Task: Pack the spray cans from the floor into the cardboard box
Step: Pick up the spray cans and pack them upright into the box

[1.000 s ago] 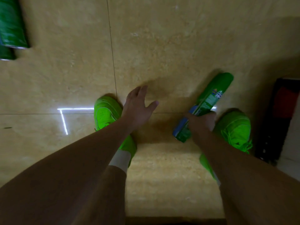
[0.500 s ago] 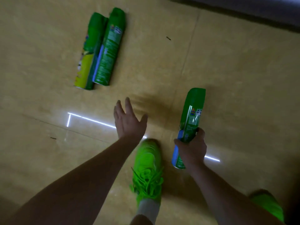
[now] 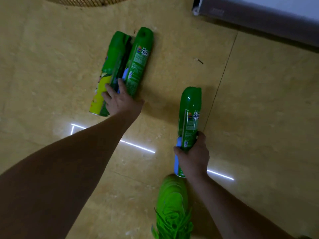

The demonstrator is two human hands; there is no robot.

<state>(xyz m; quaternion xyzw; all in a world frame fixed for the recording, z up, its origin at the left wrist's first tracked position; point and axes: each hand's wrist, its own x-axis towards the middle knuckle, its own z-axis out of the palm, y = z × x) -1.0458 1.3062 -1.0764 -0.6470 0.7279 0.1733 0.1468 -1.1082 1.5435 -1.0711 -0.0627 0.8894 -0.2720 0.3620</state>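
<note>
Roughly mid-collection: right hand (image 3: 193, 157) grips one green spray can (image 3: 189, 118) off the floor (image 3: 259, 118), left hand (image 3: 119, 100) lies fingers spread on two cans (image 3: 124, 66) lying there, box not in view.

The floor (image 3: 259, 109) is laid with large glossy yellow-tan tiles with a mottled stone pattern, split by thin dark grout lines. Thin bright white strips of reflected light (image 3: 138, 147) cross the tiles near the middle and lower right, while the rest of the room looks dim. At the top edge sits the curved rim of a woven mat or basket (image 3: 86, 1), and a grey baseboard under a pale wall (image 3: 259, 16) runs across the top right corner.
</note>
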